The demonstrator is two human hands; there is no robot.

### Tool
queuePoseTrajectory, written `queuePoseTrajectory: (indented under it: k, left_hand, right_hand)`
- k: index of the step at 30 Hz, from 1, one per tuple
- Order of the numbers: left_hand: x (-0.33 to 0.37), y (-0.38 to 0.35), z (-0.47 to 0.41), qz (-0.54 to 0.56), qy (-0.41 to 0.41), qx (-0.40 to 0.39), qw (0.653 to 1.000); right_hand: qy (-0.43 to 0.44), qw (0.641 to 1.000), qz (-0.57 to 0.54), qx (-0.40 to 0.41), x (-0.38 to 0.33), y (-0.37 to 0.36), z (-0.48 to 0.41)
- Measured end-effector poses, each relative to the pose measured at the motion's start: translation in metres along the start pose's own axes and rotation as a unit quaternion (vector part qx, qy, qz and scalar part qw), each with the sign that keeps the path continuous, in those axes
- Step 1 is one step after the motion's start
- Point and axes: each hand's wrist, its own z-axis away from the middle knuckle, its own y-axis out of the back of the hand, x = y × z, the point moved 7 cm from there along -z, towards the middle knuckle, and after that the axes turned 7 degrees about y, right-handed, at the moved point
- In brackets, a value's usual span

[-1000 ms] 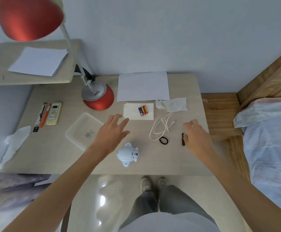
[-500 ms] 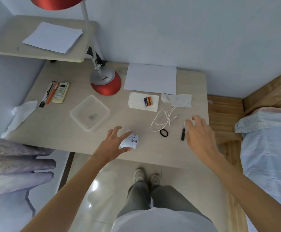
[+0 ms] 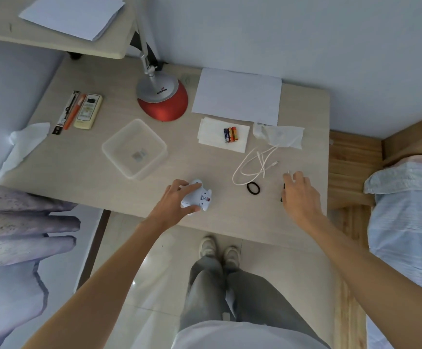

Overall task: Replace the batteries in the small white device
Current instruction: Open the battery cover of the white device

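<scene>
White against the pale tabletop, the device sits at the near edge, and my left hand, which only hovered half a second ago, now curls round it. My right hand has dropped over the black screwdriver; I cannot tell if it pinches it. Fresh batteries wait farther off, beyond the cable and hair tie.

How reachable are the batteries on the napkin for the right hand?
Probably yes: the right hand is over the screwdriver, and only the flat white cable lies on the table between it and the batteries.
</scene>
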Motion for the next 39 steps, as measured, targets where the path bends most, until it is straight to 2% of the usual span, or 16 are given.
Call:
queuePoseTrajectory:
  k: [9, 23, 27, 32, 35, 37, 39]
  left_hand:
    - [0.001, -0.014, -0.010, 0.122, 0.023, -0.007, 0.992]
    - [0.012, -0.002, -0.006, 0.328, 0.071, -0.032, 0.942]
    - [0.009, -0.002, -0.006, 0.347, 0.071, -0.054, 0.934]
    - [0.007, 0.000, -0.010, 0.357, 0.063, -0.081, 0.928]
    - [0.006, 0.000, -0.011, 0.364, 0.064, -0.089, 0.925]
    - [0.006, 0.000, -0.013, 0.368, 0.058, -0.097, 0.923]
    - [0.006, 0.000, -0.014, 0.373, 0.049, -0.106, 0.920]
  right_hand:
    - [-0.001, 0.998, -0.056, -0.022, -0.002, -0.027, -0.012]
    - [-0.067, 0.980, -0.186, -0.029, 0.000, -0.023, 0.003]
    - [-0.101, 0.943, -0.316, -0.036, -0.014, -0.021, 0.026]
    - [-0.183, 0.835, -0.511, -0.092, -0.058, -0.005, 0.056]
    - [-0.202, 0.795, -0.565, -0.090, -0.083, 0.013, 0.067]
    - [-0.201, 0.792, -0.572, -0.068, -0.094, 0.024, 0.072]
    - [-0.187, 0.817, -0.543, -0.045, -0.104, 0.036, 0.075]
